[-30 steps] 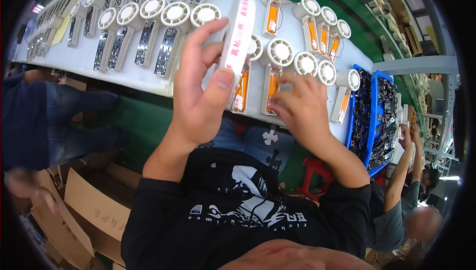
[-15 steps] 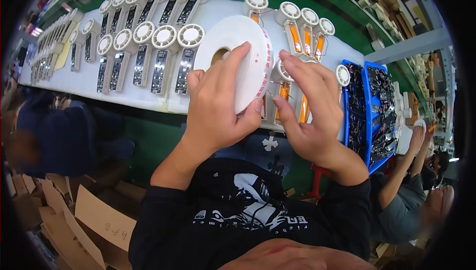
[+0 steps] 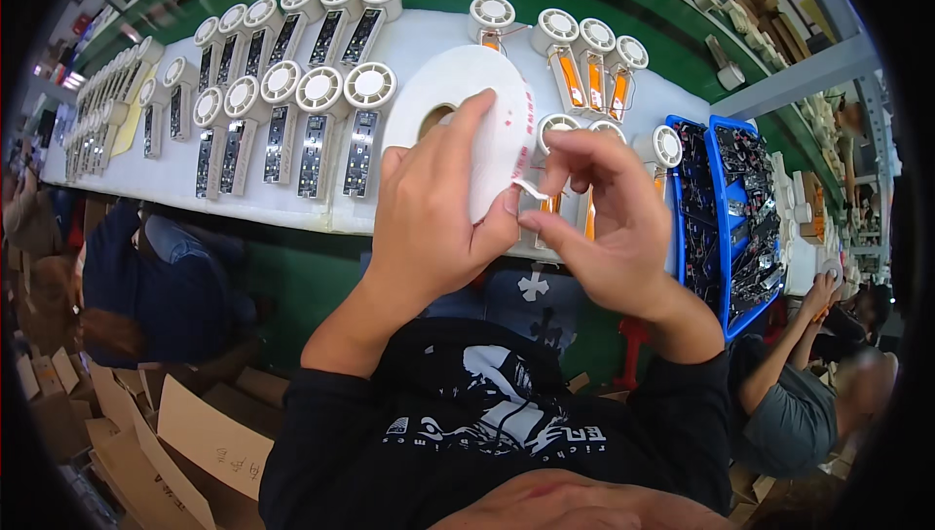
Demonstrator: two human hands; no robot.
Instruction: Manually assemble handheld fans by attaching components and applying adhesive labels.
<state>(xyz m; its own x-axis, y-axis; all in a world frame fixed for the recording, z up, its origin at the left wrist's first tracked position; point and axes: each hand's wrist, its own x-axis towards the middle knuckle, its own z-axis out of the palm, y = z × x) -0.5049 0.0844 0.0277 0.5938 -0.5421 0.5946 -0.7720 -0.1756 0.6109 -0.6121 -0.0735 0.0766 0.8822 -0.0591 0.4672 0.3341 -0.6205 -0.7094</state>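
A large white roll of tape (image 3: 499,92), with red print along its edge, stands tilted in my left hand (image 3: 424,199). Its thumb presses the near rim while the fingers spread over the flat side, next to the core hole. A short loose tape end (image 3: 531,189) sticks out from the roll's right edge. Beside that end is my right hand (image 3: 618,218), index finger curled and thumb stretched out, with a gap between their tips. The index fingertip is close to the strip; whether it touches cannot be made out. Behind this hand are white round-headed devices (image 3: 560,28) with orange strips.
Several round-headed devices with dark circuit boards (image 3: 370,87) lie in rows on the white-topped table (image 3: 253,206). Blue trays (image 3: 721,228) of black parts stand at the right. Cardboard boxes (image 3: 209,433) are at the lower left. Another person (image 3: 794,403) works at far right.
A loose tape end now shows at the roll's edge. My right hand has curled its index finger and drawn its thumb closer to the roll. The left hand keeps its hold.
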